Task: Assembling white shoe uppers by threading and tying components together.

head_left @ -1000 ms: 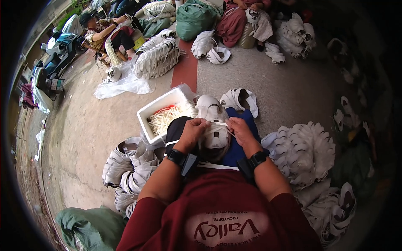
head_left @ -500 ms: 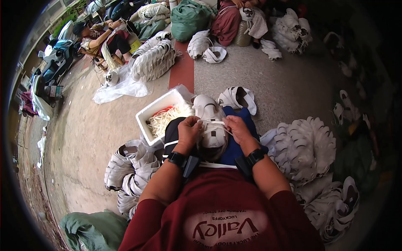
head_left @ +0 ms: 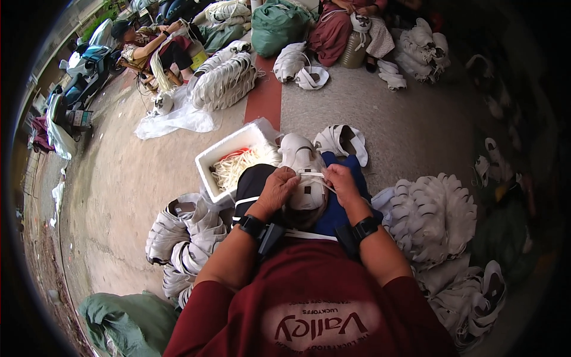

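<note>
A whitish shoe upper rests between my thighs, its toe pointing away from me. Across its opening runs a white shoelace. On the left side of the upper, my left hand pinches the lace between thumb and fingers. My right hand has closed on the lace at the right side, and a strand slants down from it over the upper. The fingers hide the lace holes at the edges.
Left of my knees stands a white foam box holding loose laces. Bundled shoe uppers lie at my left and right. Another upper sits beyond my knees. Two people work farther off, near a green sack.
My left hand has moved a little inward, toward the right hand. The lace now lies straighter across the upper. The whole view has shifted slightly.
</note>
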The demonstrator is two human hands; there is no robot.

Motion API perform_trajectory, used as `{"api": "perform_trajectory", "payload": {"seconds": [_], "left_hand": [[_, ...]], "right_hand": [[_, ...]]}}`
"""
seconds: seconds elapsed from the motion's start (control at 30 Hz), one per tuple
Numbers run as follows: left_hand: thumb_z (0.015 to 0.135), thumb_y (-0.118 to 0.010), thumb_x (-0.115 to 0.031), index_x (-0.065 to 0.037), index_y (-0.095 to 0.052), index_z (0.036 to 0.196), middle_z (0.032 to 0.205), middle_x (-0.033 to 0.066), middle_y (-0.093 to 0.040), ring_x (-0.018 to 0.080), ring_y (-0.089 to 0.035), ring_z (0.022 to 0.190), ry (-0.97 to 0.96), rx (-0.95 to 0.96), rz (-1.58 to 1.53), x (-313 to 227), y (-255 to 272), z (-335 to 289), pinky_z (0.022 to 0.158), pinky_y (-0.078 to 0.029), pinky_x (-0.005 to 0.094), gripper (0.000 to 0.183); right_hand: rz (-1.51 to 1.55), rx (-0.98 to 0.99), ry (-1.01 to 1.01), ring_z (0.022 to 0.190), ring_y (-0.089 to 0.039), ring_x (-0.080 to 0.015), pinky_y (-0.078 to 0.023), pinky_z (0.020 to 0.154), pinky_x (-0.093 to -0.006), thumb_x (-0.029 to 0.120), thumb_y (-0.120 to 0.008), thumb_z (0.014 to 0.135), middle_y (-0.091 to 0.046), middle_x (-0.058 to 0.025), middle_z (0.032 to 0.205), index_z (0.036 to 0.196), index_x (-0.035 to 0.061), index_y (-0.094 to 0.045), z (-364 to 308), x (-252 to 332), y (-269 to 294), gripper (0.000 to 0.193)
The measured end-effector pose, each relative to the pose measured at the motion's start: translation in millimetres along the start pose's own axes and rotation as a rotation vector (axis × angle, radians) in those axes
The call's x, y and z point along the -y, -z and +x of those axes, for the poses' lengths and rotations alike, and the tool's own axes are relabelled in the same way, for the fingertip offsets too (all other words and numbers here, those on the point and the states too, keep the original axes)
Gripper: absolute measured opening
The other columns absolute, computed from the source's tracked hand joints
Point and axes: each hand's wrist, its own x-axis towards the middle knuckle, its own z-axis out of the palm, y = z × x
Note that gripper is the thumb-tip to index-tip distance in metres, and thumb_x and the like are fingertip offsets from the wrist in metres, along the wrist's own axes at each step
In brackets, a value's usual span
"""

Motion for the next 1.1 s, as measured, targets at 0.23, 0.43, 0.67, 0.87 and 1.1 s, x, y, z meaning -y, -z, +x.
{"api": "perform_trajectory", "payload": {"seconds": [0.23,0.43,0.67,0.87,1.1], "left_hand": [[0.075,-0.054,-0.014,0.004,-0.057,0.065,0.055,0.0113,-0.056,0.0177,-0.054,0.049,0.319,-0.166,0.316,10,-8,7,0.049,-0.045,0.0316,0.021],[0.081,-0.057,-0.022,0.004,-0.057,0.072,0.06,0.0158,-0.057,0.0198,-0.057,0.055,0.309,-0.147,0.198,10,-10,3,0.053,-0.045,0.0326,0.028],[0.082,-0.065,-0.026,0.001,-0.06,0.081,0.066,0.0169,-0.06,0.0264,-0.06,0.061,0.301,-0.066,0.204,-9,-1,-8,0.057,-0.046,0.0348,0.028],[0.081,-0.067,-0.014,0.001,-0.061,0.078,0.06,0.004,-0.058,0.0063,-0.05,0.056,0.279,-0.301,0.054,28,56,-20,0.052,-0.043,0.0242,0.016],[0.08,-0.063,-0.031,-0.002,-0.057,0.097,0.084,0.0142,-0.06,0.0315,-0.059,0.082,-0.059,0.01,0.679,-44,32,-30,0.069,-0.048,0.0384,0.035]], "right_hand": [[-0.496,0.006,-0.026,0.051,-0.038,-0.0052,-0.031,0.046,-0.0239,0.012,-0.06,0.081,-0.048,0.0022,0.054,0.063,0.0019,-0.056,-11,22,-7,0.021],[-0.194,-0.082,0.019,0.043,-0.037,-0.005,-0.027,0.039,-0.0233,0.01,-0.061,0.08,-0.047,0.0046,0.054,0.065,0.0027,-0.057,-9,11,0,0.017],[0.489,-0.447,-0.004,0.041,-0.034,-0.0044,-0.026,0.038,-0.0188,-0.005,-0.062,0.072,-0.046,0.0024,0.061,0.078,0.0053,-0.055,-29,27,56,0.014],[0.463,-0.468,-0.028,0.04,-0.034,-0.0052,-0.028,0.037,-0.0202,-0.006,-0.058,0.076,-0.045,0.0022,0.061,0.079,0.0063,-0.053,-59,-7,105,0.014],[-1.102,-0.202,0.342,0.07,-0.058,-0.0248,-0.047,0.062,-0.0339,0.015,-0.072,0.069,-0.057,-0.0137,0.083,0.098,0.0022,-0.056,-66,37,51,0.035]]}}
